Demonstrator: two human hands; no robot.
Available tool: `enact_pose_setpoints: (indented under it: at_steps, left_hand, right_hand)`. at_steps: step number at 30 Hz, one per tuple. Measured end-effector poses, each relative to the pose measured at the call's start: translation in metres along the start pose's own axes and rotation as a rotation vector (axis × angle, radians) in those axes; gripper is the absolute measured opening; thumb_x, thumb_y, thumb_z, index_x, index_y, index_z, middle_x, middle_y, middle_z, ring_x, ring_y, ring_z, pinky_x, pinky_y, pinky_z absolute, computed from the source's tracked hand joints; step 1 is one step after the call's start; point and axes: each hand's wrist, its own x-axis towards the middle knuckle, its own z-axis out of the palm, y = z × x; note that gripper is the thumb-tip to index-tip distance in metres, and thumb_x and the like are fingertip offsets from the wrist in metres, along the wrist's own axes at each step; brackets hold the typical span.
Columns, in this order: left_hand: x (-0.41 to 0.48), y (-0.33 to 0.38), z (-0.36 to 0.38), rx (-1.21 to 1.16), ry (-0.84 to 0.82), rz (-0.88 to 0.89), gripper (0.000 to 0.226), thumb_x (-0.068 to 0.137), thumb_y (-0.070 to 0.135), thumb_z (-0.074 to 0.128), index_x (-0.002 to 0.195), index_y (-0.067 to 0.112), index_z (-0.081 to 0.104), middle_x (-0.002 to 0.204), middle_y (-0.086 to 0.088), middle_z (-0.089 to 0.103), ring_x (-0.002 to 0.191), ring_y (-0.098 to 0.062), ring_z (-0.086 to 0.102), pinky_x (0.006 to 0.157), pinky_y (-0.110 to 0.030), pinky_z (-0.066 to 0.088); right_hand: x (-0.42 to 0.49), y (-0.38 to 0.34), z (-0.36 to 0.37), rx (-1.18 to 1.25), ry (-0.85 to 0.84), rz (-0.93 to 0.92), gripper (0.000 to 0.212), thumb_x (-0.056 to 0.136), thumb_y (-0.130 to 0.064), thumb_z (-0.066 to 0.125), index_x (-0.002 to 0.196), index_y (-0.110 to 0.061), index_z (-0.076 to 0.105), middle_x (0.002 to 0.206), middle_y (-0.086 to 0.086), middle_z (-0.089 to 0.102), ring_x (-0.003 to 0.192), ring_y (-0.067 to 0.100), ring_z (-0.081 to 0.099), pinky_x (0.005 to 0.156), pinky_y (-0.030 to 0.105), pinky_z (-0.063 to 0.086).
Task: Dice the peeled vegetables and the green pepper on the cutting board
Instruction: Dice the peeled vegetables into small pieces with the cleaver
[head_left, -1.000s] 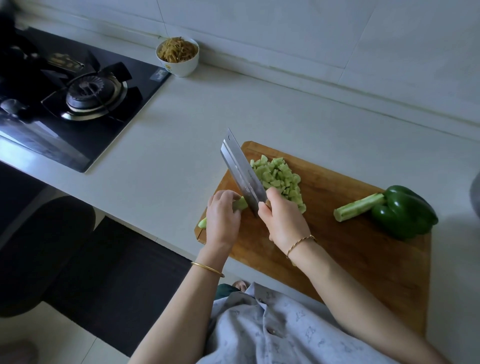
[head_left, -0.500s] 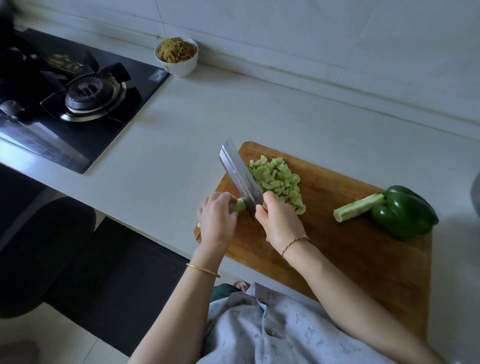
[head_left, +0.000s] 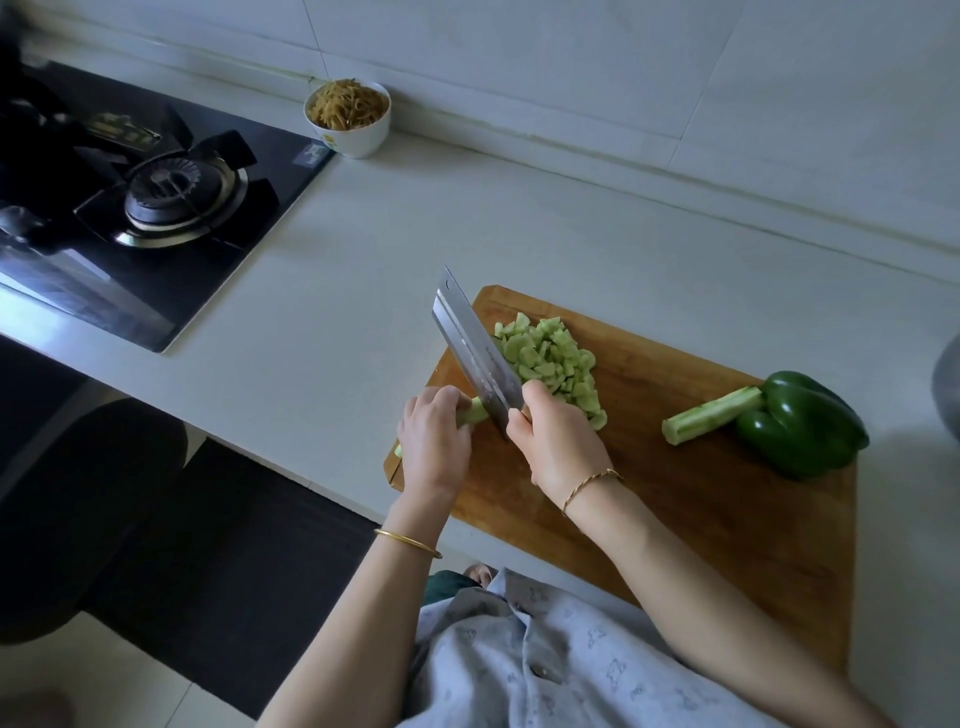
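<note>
So we're looking down at a pale countertop (head_left: 363, 249) that fills most of the frame, with a black gas hob (head_left: 130, 208) sunk into it at the upper left. Right of centre a wooden cutting board (head_left: 701, 509) sits at a slant, its near edge close to the counter's front.

Everything for the job is on that board. The green pepper (head_left: 800, 423) is whole, dark and glossy, lying at the board's right end. Touching its left side is a peeled vegetable piece (head_left: 711, 415): a pale green stick with lengthwise ridges and a flat cut end.

The cleaver (head_left: 475, 353) has a wide steel blade running toward the board's upper left corner. Our right hand (head_left: 558, 441) is wrapped around its handle, which is hidden inside the grip. The edge comes down on the peeled stalk (head_left: 475, 413), just beside the fingers of our left hand (head_left: 434, 447). That hand is curled over the stalk, pinning it to the board's left end, and a bit of the stalk pokes out below it at the board's edge.

Right of the blade is the diced pile (head_left: 550, 358), small pale green chunks heaped loosely.

Up top against the wall, a white bowl (head_left: 353, 130) holds tan shredded food. We can't tell what it is. There's a gold bangle (head_left: 408, 543) on the left wrist and a thin bracelet (head_left: 589, 486) on the right.
</note>
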Motion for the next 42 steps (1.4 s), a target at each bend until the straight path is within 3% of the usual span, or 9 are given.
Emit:
enact_pose_setpoints:
  at_steps: [3, 8, 20, 27, 32, 42]
  left_hand:
    - [0.000, -0.002, 0.000, 0.000, -0.012, 0.009, 0.012, 0.084, 0.008, 0.064, 0.095, 0.013, 0.064, 0.106, -0.003, 0.062, 0.102, -0.022, 0.049, 0.089, -0.036, 0.040]
    - [-0.002, -0.004, -0.002, 0.007, -0.013, -0.014, 0.024, 0.085, 0.002, 0.058, 0.103, 0.016, 0.067, 0.112, -0.001, 0.058, 0.108, -0.023, 0.045, 0.091, -0.034, 0.033]
    - [-0.001, -0.006, 0.002, -0.021, 0.014, -0.020, 0.018, 0.083, 0.000, 0.060, 0.095, 0.013, 0.063, 0.102, -0.003, 0.061, 0.098, -0.019, 0.047, 0.084, -0.031, 0.036]
    - [-0.001, -0.007, 0.002, -0.028, 0.006, -0.013, 0.012, 0.085, 0.006, 0.062, 0.094, 0.014, 0.063, 0.103, -0.002, 0.061, 0.099, -0.021, 0.048, 0.085, -0.034, 0.039]
    - [-0.002, -0.004, 0.001, -0.040, 0.010, -0.029, 0.014, 0.084, 0.003, 0.061, 0.095, 0.012, 0.063, 0.105, -0.003, 0.061, 0.100, -0.019, 0.047, 0.088, -0.034, 0.038]
    - [-0.001, 0.000, 0.002, -0.076, 0.013, -0.034, 0.015, 0.085, 0.002, 0.062, 0.094, 0.013, 0.063, 0.104, -0.003, 0.062, 0.099, -0.017, 0.046, 0.090, -0.035, 0.042]
  right_hand:
    - [0.003, -0.001, 0.003, -0.055, -0.015, -0.002, 0.017, 0.102, -0.024, 0.038, 0.090, -0.013, 0.036, 0.067, 0.000, 0.045, 0.066, 0.027, 0.056, 0.054, 0.036, 0.047]
    - [0.000, 0.003, 0.007, 0.050, 0.028, 0.030, 0.020, 0.101, -0.024, 0.041, 0.086, -0.012, 0.036, 0.076, 0.011, 0.056, 0.068, 0.032, 0.061, 0.060, 0.051, 0.056]
    - [-0.004, 0.002, 0.000, 0.036, 0.020, 0.012, 0.025, 0.101, -0.025, 0.041, 0.080, -0.017, 0.031, 0.072, 0.006, 0.051, 0.059, 0.027, 0.056, 0.059, 0.049, 0.055]
    - [0.001, -0.003, 0.009, -0.063, -0.004, 0.014, 0.017, 0.102, -0.024, 0.038, 0.089, -0.013, 0.035, 0.065, -0.002, 0.044, 0.065, 0.027, 0.054, 0.054, 0.037, 0.047]
    - [0.001, 0.001, 0.005, 0.057, 0.026, 0.059, 0.018, 0.101, -0.025, 0.039, 0.092, -0.010, 0.042, 0.081, 0.013, 0.060, 0.069, 0.033, 0.063, 0.062, 0.051, 0.056]
    - [-0.005, 0.001, -0.001, 0.024, 0.012, 0.018, 0.021, 0.101, -0.025, 0.040, 0.085, -0.014, 0.036, 0.077, 0.009, 0.056, 0.065, 0.030, 0.061, 0.062, 0.050, 0.056]
